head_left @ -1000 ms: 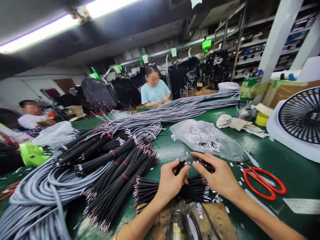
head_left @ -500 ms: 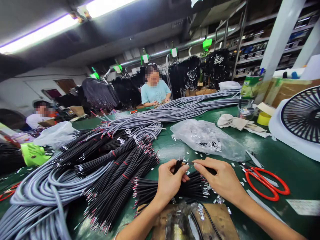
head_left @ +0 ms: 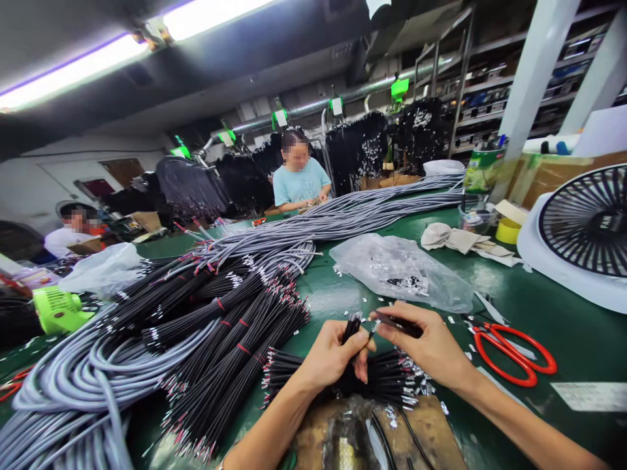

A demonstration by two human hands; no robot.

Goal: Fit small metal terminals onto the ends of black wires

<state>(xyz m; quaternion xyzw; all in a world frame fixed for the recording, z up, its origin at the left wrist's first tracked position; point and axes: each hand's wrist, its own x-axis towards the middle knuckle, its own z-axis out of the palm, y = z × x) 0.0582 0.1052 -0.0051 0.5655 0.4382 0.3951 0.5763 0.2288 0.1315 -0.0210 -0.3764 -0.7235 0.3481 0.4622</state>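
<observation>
the left hand is closed around a small bunch of black wires, whose ends stand up past the thumb, while the right hand pinches a single black wire between thumb and fingertips, its tip close to the bunch. both hands sit just above a bundle of short black wires lying on the green table, in front of a clear plastic bag. red scissors lie just right of the right hand, tied black wire bundles and grey cables spread to the left, and a white fan stands at the far right.
</observation>
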